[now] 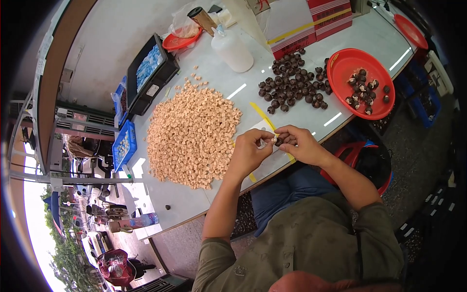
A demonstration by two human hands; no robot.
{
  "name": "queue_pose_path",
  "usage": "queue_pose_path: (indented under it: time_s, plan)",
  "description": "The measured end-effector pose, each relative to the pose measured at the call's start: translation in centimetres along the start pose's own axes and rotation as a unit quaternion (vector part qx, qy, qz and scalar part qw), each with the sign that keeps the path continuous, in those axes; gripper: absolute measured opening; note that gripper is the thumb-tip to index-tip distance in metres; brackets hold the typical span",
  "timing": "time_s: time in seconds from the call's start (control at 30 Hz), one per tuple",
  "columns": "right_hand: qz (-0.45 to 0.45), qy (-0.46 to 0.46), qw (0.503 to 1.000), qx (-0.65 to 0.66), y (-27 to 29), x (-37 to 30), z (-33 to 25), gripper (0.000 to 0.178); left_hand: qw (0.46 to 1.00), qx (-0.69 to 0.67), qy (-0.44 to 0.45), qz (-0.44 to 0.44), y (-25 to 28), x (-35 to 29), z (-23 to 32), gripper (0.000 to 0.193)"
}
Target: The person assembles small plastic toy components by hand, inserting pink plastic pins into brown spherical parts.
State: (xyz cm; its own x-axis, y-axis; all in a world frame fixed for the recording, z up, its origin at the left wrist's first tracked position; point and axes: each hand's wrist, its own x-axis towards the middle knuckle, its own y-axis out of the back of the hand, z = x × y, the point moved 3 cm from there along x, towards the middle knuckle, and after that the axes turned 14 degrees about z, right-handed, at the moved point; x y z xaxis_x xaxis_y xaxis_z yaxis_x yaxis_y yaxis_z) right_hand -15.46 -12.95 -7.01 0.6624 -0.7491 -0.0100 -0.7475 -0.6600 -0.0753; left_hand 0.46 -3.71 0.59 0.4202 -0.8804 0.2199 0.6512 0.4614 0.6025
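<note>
Over the near edge of the table (pixel 189 207), my two hands meet in front of my body. My right hand (pixel 300 145) pinches a small dark brown round piece (pixel 278 142). Fingers of my left hand (pixel 254 150) are closed in a pinch against a whitish bit (pixel 273 139) at that piece's left side; whether the bit is separate or part of it I cannot tell. Left of my hands spreads a big heap of small peach-coloured pieces (pixel 192 136). Beyond them lie many loose dark round pieces (pixel 292 80), some showing holes. A red basin (pixel 335 97) at the right holds dark pieces with whitish parts.
Yellow tape (pixel 262 116) marks the tabletop. At the back stand a white bottle (pixel 233 51), red-and-white boxes (pixel 292 27) and a black crate (pixel 163 65) of blue items. A blue tray (pixel 127 146) sits at the left edge, with a water bottle (pixel 145 220) nearer.
</note>
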Motion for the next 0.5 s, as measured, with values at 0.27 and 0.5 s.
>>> queue_pose_path:
  time_s: [0.27,0.5]
  plan:
    - [0.005,0.042,0.999,0.023,-0.1,-0.5,0.0,0.043,0.998,-0.011,0.005,-0.065,-0.8,-0.1,-0.4,0.021]
    - [0.06,0.124,0.989,0.049,0.4,0.0,0.9,0.037,0.999,-0.016,0.03,0.026,0.0,-0.8,-0.2,0.033]
